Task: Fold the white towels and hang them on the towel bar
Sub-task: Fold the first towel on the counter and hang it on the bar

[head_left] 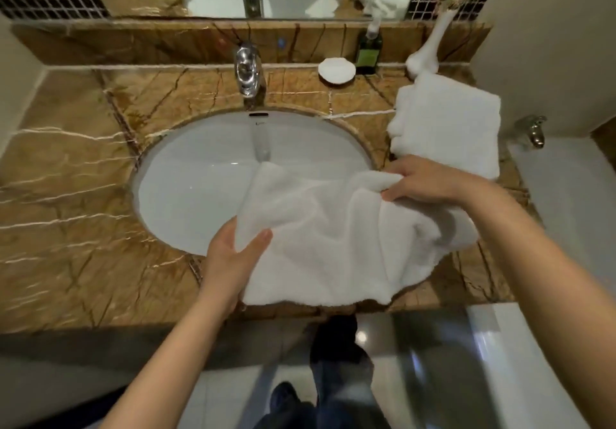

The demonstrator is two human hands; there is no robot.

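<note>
over sink (186,175), left hand (230,262) and right hand (430,180) pinch rumpled white towel (326,228) spread between them.

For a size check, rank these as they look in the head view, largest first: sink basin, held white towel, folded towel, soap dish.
1-2. Sink basin and held white towel: about alike; the towel is crumpled and nearer the camera, so unranked.
3. Folded towel.
4. Soap dish.
</note>
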